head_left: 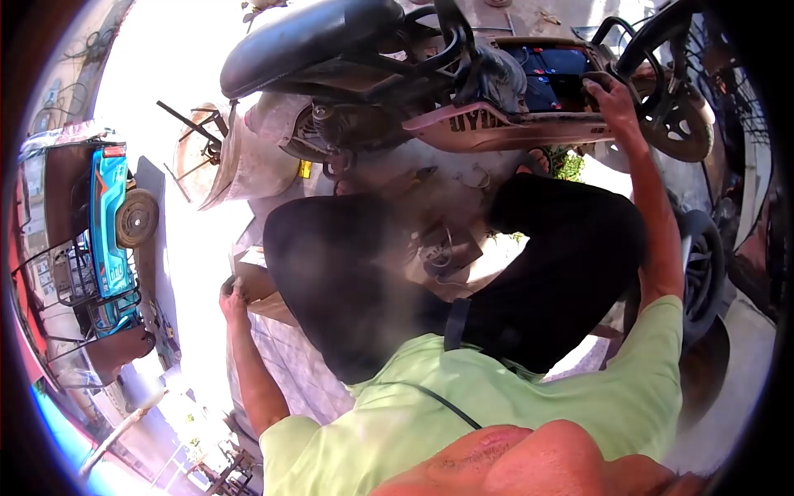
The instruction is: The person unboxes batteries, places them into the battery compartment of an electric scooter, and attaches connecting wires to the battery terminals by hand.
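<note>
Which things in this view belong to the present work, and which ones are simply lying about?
Likely in the job:
dusty pink scooter with black padded seat
dark, box-shaped batteries in its open floor, beside the right hand
possibly the brown cardboard box by the left hand

Likely just nearby:
bright blue vehicle
dark spoked wheel
small green leafy plant

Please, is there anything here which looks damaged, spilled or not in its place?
Yes, one thing: on the scooter, dark blocks, probably batteries, lie exposed ahead of the seat, near the right hand. Such parts are usually covered, so this looks odd. I see no clear spill or damage.
</note>
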The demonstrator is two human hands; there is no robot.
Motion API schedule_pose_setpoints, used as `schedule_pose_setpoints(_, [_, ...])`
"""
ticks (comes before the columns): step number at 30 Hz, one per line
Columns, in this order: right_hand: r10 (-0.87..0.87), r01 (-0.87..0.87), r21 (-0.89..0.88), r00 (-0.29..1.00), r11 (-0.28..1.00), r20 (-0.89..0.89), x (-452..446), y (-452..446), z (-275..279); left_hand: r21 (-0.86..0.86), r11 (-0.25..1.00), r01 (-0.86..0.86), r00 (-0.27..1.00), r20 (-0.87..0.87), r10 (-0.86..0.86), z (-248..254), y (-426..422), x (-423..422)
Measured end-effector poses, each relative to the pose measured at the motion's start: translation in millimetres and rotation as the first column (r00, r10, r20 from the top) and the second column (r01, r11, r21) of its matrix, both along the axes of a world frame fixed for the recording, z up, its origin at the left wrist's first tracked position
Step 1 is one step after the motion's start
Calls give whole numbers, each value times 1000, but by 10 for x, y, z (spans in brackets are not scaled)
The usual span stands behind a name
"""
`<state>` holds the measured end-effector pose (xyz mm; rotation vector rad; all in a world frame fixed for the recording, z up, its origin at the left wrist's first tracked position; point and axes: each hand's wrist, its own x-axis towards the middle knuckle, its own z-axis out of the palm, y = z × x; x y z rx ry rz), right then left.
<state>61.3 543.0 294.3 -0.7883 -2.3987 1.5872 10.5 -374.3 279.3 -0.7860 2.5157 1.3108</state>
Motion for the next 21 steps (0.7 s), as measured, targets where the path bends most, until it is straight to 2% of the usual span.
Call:
schedule_pose_setpoints(1, [54,-52,-27,997,998,46,-47,-152,220,-27,1000,-10,999,52,11,-273,-139,160])
schedule_pose_setpoints(3, [191,-193,48,981,980,43,-134,-496,691,-379,922,82,995,-22,-97,-809,-296,474])
schedule_pose_setpoints(4, [223,-227,76,973,971,53,-174,-640,881,-399,912,92,995,-6,-103,-1020,-360,598])
schedule_pose_setpoints(6, [323,-326,131,946,936,39,-244,-756,1109,-496,856,144,989,89,-115,-1161,-252,777])
schedule_pose_setpoints(7, [318,-313,161,948,936,-7,-264,-871,1276,-635,741,219,975,172,-140,-1291,-234,846])
schedule_pose_setpoints(9, [312,-286,213,945,934,-98,-275,-1154,1595,-697,618,364,915,392,-97,-894,405,821])
schedule_pose_setpoints(10, [293,-258,186,935,948,-198,-302,-1170,1630,-595,700,395,903,393,-175,-1092,302,813])
schedule_pose_setpoints(13, [188,-202,-25,944,979,-271,-277,-1459,1974,-259,845,468,866,326,-380,-2156,-313,1013])
schedule_pose_setpoints(14, [90,-177,-230,934,957,-345,-306,-1398,1903,-202,860,468,859,331,-390,-2164,-297,1087])
schedule_pose_setpoints(17, [180,-313,-290,896,904,-405,-268,-1627,1918,-136,887,441,845,397,-359,-2178,-170,1177])
schedule_pose_setpoints(20, [14,-159,-385,935,909,-354,-249,-1730,1742,-96,899,428,846,392,-361,-2211,15,1139])
schedule_pose_setpoints(21, [53,-164,-344,949,924,-311,-226,-1687,1710,-85,905,417,853,379,-358,-2219,80,1147])
